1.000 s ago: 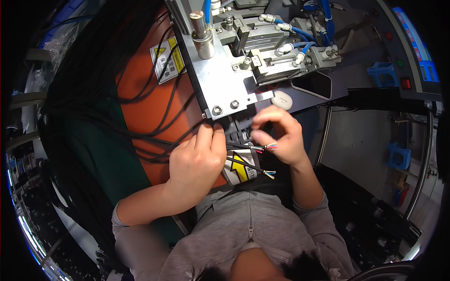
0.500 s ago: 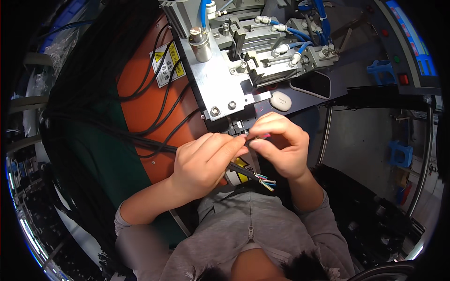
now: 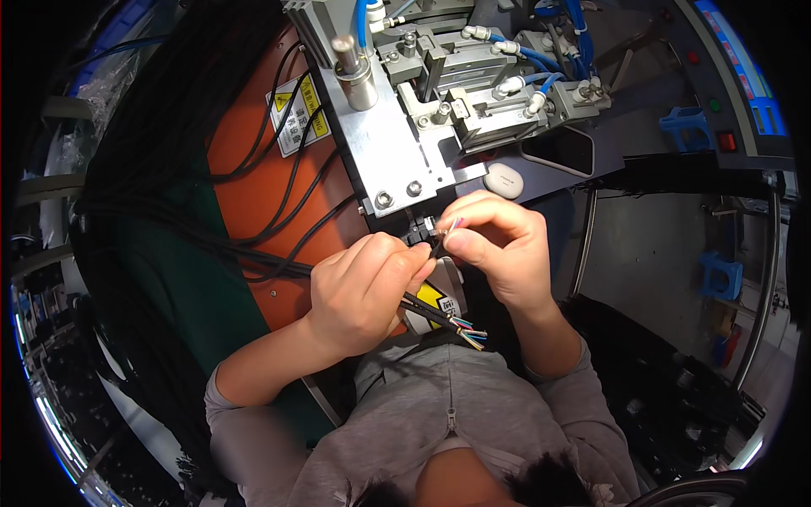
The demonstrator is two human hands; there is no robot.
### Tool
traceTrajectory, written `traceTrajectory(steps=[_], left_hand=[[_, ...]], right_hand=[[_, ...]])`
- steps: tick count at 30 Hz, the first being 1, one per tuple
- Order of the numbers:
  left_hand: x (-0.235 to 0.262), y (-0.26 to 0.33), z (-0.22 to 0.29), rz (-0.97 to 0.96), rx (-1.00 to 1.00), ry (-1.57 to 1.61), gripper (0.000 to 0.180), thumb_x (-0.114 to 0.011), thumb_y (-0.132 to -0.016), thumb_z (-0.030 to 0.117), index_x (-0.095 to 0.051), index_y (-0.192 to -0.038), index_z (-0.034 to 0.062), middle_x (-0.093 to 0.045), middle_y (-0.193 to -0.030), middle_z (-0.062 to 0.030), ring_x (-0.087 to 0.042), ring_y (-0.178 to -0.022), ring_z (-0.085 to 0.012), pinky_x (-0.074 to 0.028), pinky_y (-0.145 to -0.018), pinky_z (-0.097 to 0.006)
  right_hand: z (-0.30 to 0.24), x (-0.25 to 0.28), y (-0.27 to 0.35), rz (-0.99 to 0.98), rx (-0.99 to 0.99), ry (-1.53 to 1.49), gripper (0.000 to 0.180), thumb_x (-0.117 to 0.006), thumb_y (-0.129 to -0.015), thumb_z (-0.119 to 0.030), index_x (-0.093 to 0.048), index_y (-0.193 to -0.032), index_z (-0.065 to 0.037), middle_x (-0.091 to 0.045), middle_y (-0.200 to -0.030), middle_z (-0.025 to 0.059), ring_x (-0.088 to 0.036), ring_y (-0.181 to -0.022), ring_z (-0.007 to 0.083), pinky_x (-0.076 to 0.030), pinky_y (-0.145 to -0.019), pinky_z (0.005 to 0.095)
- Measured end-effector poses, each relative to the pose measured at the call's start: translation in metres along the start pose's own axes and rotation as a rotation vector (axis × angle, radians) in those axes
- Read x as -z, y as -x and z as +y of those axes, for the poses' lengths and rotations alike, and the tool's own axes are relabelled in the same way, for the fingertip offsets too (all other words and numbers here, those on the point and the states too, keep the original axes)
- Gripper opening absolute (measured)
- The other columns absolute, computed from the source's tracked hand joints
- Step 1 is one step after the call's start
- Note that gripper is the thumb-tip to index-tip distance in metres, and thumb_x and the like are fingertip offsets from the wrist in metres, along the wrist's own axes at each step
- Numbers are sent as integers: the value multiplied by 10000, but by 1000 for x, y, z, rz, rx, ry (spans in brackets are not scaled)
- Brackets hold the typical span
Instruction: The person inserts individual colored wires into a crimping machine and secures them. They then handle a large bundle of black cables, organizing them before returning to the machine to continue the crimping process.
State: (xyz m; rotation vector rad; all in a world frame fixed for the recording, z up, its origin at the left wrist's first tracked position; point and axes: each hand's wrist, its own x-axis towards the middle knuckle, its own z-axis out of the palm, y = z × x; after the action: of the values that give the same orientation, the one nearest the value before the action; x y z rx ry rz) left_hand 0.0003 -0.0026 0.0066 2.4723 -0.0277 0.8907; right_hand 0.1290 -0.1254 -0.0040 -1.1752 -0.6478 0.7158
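My left hand (image 3: pixel 359 287) is closed around black cables (image 3: pixel 422 310). Two of their ends stick out below the palm, stripped back to a fan of thin coloured wires (image 3: pixel 470 331). Another cable end points up between the fingertips of both hands. My right hand (image 3: pixel 503 245) pinches at the thin pink and white wires (image 3: pixel 456 225) of that end, thumb against forefinger. Right behind the fingertips sits a small dark metal fixture (image 3: pixel 421 230) at the front of the machine. The exact grip on single wires is too small to make out.
A metal machine with a silver plate (image 3: pixel 380 160), pneumatic cylinders and blue hoses (image 3: pixel 541 63) stands ahead. Black cables (image 3: pixel 291 182) run over an orange surface (image 3: pixel 241 198) at left. A white case (image 3: pixel 504 181) and a phone (image 3: pixel 562 152) lie at right. A control panel (image 3: pixel 739 93) stands far right.
My right hand has moved slightly up and left, and the pink wires now show upright above its fingertips. The hanging wire ends have shifted a little down and left.
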Motion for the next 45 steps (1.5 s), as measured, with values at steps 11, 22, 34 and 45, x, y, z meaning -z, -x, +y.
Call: traceTrajectory(steps=[11, 22, 34, 45], left_hand=[[0, 7, -3, -110, 25, -84, 206, -699, -687, -26, -595, -863, -10, -548, -737, -92, -559, -578, -202, -442, -475, -313], [-3, 11, 11, -222, -49, -351, 440, -646, -651, 90, -670, -1087, 40, -460, -720, -5, -454, -569, -112, -368, -448, -241], [-6, 9, 16, -297, 106, -471, 417, -628, -663, 41, -680, -1075, 69, -387, -694, -6, -430, -559, -104, -356, -445, -237], [-10, 7, -4, -123, 8, -397, 236, -640, -696, 95, -681, -925, 55, -455, -697, 15, -477, -571, -99, -352, -449, -222]], right_hand=[[-6, 10, 0, -132, 245, 682, 143, -703, -779, -67, -573, -794, -12, -572, -748, 64, -540, -690, 169, -429, -651, 277], [13, 20, -4, -89, 134, 588, 73, -689, -773, -27, -640, -781, 26, -638, -749, 116, -601, -703, 215, -476, -658, 315], [23, 7, -3, -47, 336, 863, 89, -650, -732, -4, -569, -698, -16, -548, -677, 88, -518, -641, 262, -428, -595, 360], [46, 13, 0, 35, -250, 295, 63, -568, -795, -23, -556, -746, 15, -561, -690, 56, -520, -673, 102, -410, -590, 262]])
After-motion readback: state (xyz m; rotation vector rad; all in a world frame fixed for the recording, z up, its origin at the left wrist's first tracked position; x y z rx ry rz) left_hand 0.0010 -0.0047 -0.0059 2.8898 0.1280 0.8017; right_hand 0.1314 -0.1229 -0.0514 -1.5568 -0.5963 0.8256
